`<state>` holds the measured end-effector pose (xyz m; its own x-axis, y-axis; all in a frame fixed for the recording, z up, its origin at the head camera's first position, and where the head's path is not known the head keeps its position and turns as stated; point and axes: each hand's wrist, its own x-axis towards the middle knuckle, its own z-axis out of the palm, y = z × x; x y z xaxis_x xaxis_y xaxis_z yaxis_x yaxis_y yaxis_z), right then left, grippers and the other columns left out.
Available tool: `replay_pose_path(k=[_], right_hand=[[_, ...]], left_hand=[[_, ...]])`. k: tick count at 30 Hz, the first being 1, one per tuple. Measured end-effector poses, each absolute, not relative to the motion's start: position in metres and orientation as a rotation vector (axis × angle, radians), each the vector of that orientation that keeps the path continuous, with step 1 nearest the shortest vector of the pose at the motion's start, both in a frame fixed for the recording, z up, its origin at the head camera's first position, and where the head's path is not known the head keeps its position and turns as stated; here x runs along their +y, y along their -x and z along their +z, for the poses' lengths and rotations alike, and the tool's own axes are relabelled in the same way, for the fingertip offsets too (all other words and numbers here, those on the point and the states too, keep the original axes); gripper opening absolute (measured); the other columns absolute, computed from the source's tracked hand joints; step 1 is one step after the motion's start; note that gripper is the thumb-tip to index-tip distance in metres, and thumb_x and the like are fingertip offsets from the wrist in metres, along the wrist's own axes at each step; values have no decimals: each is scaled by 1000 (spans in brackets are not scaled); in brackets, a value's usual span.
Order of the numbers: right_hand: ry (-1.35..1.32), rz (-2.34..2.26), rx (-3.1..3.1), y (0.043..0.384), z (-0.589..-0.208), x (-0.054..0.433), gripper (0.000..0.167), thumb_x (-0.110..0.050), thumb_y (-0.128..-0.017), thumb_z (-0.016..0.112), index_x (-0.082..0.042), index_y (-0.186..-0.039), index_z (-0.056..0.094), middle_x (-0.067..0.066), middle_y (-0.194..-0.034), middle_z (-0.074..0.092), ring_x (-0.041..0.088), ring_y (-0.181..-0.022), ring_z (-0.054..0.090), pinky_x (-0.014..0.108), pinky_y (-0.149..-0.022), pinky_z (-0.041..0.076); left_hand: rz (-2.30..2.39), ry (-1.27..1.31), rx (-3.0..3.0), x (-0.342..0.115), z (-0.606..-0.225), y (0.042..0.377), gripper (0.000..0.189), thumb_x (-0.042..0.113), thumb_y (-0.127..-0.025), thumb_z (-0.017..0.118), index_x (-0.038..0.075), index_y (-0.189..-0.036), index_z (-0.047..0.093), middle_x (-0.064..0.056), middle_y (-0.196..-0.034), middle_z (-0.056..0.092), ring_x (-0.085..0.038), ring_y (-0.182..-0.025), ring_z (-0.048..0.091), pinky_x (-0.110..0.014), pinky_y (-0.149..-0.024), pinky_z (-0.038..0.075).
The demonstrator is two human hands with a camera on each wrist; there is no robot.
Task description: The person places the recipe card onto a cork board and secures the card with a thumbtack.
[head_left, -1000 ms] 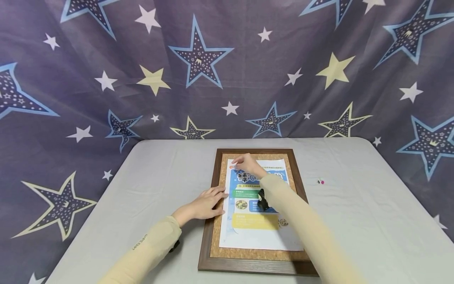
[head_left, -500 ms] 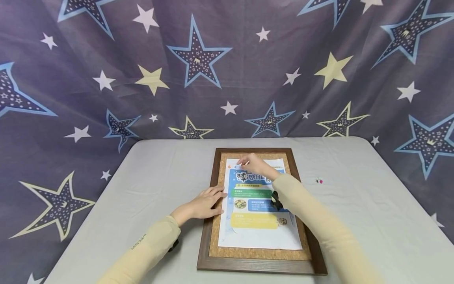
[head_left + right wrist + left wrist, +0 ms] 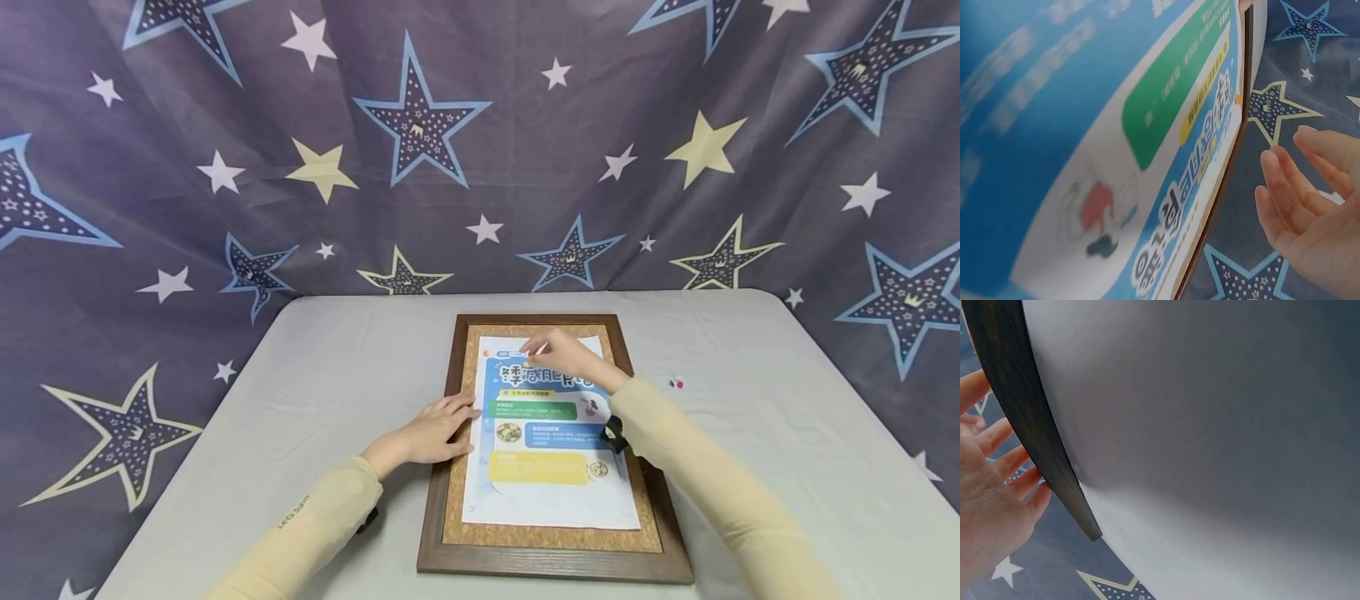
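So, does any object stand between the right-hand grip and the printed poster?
Nothing visible does: the right-hand grip is over the upper part of the printed poster. The left-hand grip rests on the left side of the wooden frame; a tiny pink item lies on the tablecloth, right of that frame.

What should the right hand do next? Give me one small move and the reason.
Probably shift the right hand rightward to the small pink item, perhaps a pin for the poster. The right wrist view shows that hand's fingers apparently empty, the item lies off the frame, and the left hand rests at the frame's left side, perhaps steadying it.
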<state>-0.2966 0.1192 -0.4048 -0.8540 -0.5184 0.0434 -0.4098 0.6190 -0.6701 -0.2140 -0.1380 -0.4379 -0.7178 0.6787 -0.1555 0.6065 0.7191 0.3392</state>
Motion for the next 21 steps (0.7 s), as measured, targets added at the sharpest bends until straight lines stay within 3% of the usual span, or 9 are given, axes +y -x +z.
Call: replay_pose_path(k=[9, 21], right_hand=[[830, -1032, 2742, 287, -398, 146, 23, -3, -85, 55, 6, -105, 61, 19, -98, 62, 24, -79, 59, 34, -69, 48], [794, -968, 2823, 277, -398, 190, 23, -2, -83, 56, 6, -104, 61, 15, -90, 62, 18, -68, 57, 28, -57, 45]], left_hand=[[375, -1011, 2662, -139, -440, 215, 54, 33, -89, 50, 6, -134, 37, -15, -143, 21, -31, -131, 16, -49, -103, 16], [368, -1013, 2661, -139, -441, 215, 54, 34, -89, 49, 6, -134, 36, -14, -144, 20, -30, -132, 15, -48, -104, 16]])
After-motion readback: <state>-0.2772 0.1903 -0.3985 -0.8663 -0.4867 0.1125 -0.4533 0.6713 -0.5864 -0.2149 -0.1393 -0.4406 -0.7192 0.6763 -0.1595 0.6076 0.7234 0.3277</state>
